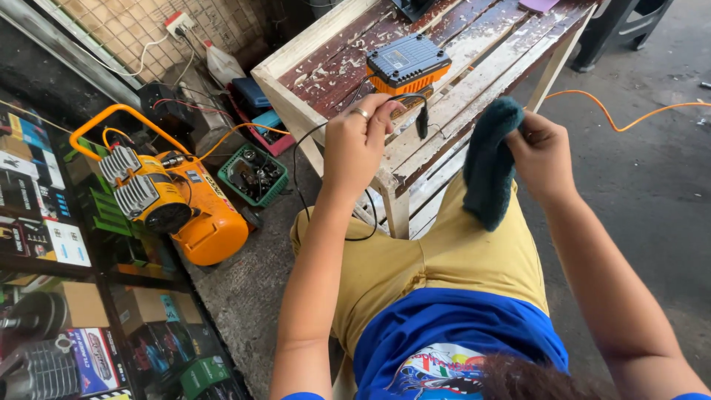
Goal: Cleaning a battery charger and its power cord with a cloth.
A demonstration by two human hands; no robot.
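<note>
My left hand [358,145] grips a thin black cable [300,159] at the edge of a paint-stained wooden bench [466,67]. The cable loops down past my knee and ends in a small black plug [422,121] hanging just right of my fingers. An orange and blue charger box [408,65] sits on the bench just above that hand. My right hand [543,156] holds a dark teal cloth [489,163], which hangs down in front of the bench edge.
An orange air compressor [174,200] stands on the concrete floor at the left, beside a green basket [254,175] of metal parts. Shelves of boxed goods [52,237] line the left edge. An orange hose [629,118] runs across the floor at the right.
</note>
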